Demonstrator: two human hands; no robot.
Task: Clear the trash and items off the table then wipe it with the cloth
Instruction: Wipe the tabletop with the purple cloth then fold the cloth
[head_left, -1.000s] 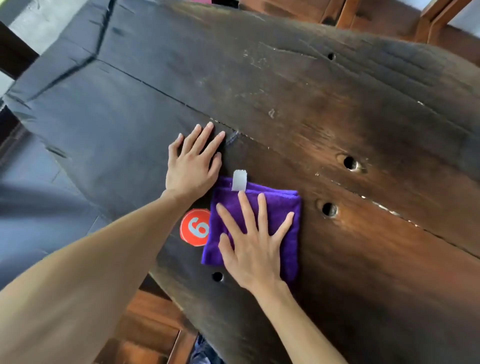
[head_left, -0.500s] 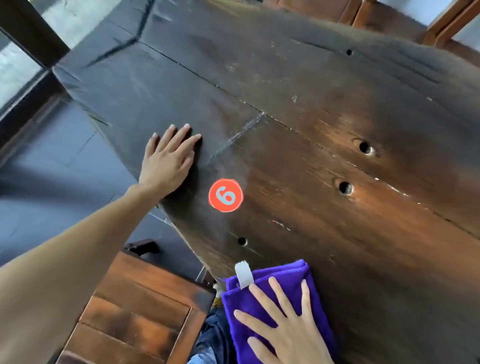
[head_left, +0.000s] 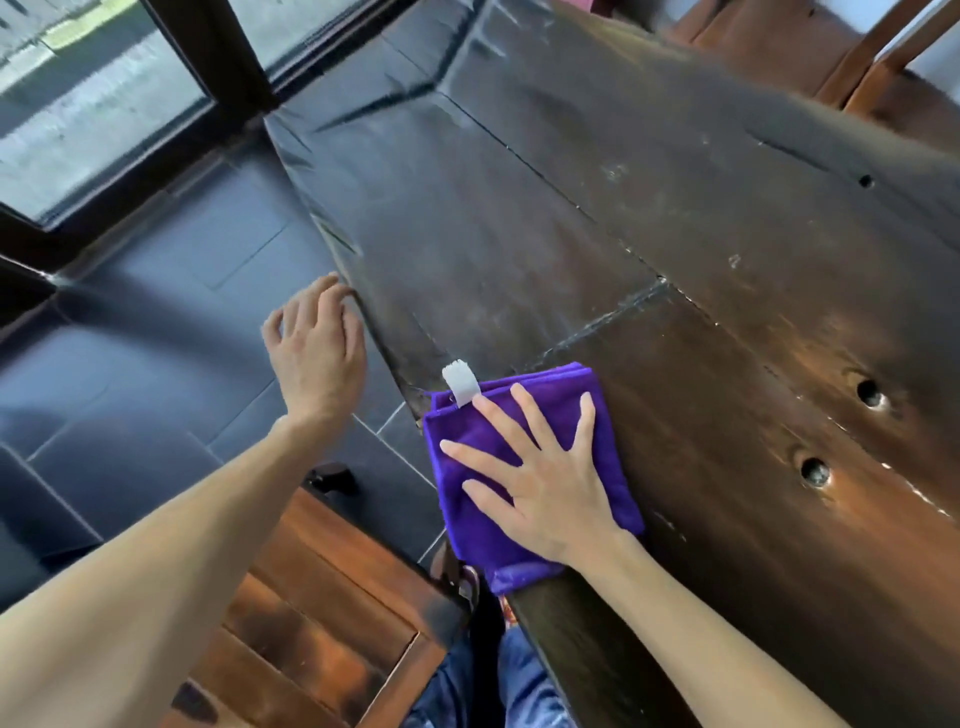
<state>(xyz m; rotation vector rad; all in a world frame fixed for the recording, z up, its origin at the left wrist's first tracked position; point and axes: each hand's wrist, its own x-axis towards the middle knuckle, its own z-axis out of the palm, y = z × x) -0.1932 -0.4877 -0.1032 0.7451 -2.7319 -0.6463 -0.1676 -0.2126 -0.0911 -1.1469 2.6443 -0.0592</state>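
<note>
A folded purple cloth (head_left: 467, 499) with a white tag lies on the near left edge of the dark wooden table (head_left: 649, 234). My right hand (head_left: 540, 478) presses flat on the cloth with its fingers spread. My left hand (head_left: 314, 348) hovers off the table's left edge, fingers loosely curled, its fingertips near the edge and holding nothing. The cloth hangs slightly over the table's near edge.
A wooden chair seat (head_left: 311, 623) stands below the table's near left corner. Dark floor tiles (head_left: 156, 312) and a window frame (head_left: 218, 62) lie to the left. More wooden chairs (head_left: 857, 67) stand at the far right. Round holes (head_left: 870, 392) mark the tabletop.
My right hand slid the cloth back up along the left edge, covering the spot where the orange number sticker showed. My left hand came off the tabletop to beside the edge. The view swung left.
</note>
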